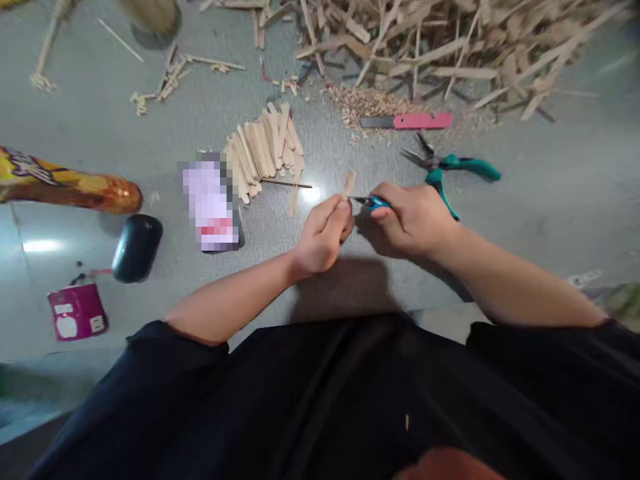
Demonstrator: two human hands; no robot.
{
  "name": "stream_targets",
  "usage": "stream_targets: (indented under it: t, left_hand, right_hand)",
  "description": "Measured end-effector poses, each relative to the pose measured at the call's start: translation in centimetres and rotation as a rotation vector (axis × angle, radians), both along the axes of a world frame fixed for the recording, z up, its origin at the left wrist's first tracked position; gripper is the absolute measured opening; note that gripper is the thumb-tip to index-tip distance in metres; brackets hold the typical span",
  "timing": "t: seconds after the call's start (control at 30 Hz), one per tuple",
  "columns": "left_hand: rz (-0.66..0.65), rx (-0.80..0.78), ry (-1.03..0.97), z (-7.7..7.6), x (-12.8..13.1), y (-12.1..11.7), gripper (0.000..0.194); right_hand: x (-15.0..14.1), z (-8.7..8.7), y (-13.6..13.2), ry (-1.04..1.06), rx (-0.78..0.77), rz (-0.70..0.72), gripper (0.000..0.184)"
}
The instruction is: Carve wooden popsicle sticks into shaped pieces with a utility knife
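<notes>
Here, stick [349, 181] in fingers [343, 205], bottle [75, 185] apart

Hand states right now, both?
Left hand: closed, holding a flat wooden stick.
Right hand: closed, holding a blue-handled tool.

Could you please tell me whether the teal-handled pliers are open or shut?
Open: the pliers lie with their jaws parted and handles spread.

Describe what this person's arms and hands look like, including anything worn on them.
The left hand and right hand are bare, with no gloves, rings or watch showing. The forearms are uncovered too, below short black sleeves of a black top.
</notes>
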State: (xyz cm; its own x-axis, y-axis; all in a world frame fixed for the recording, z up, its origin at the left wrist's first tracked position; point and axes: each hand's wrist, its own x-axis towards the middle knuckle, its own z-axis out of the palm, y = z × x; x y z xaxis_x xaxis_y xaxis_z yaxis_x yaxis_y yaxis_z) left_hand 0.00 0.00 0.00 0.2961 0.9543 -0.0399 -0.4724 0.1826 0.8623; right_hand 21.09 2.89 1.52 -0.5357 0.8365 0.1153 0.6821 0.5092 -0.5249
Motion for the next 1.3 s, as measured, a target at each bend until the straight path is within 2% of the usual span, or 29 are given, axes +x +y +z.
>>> stream_targets:
  t: [0.17,0.37,0.53,0.77,0.9,1.1,1.3]
  left_hand:
    - [0.02,-0.071,-0.043,0.1,0.1,0.3,0.06]
    - [0.066,-0.122,-0.016,0.2,0.3,-0.2,0.055]
    - [0.051,-0.107,-0.021,-0.3,0.1,-0.3,0.052]
    - [0.025,-0.16,-0.04,-0.1,-0.1,-0.4,0.051]
    - [-0.017,-0.177,-0.041,0.3,-0.2,-0.3,0.053]
    - [-0.097,-0.22,-0.105,0.5,-0.6,-0.3,0.051]
    - [-0.063,-0.258,-0.2,0.5,-0.5,-0.4,0.048]
  right_hand:
    - [0.7,0.4,0.4,0.109,0.086,-0.066,0.073]
    - [0.5,-0.1,0.5,0.044,0.126,-0.001,0.067]
    - [0.3,-0.5,0.4,0.006,0.143,-0.01,0.068]
    - [0.1,0.6,0.3,-0.103,0.054,-0.025,0.07]
    - [0.1,0.6,0.3,-0.099,0.054,-0.023,0.07]
    - [0.1,-0.7,0.7,0.079,0.193,-0.011,0.066]
    - [-0.4,-0.8,0.2,0.051,0.266,-0.099,0.063]
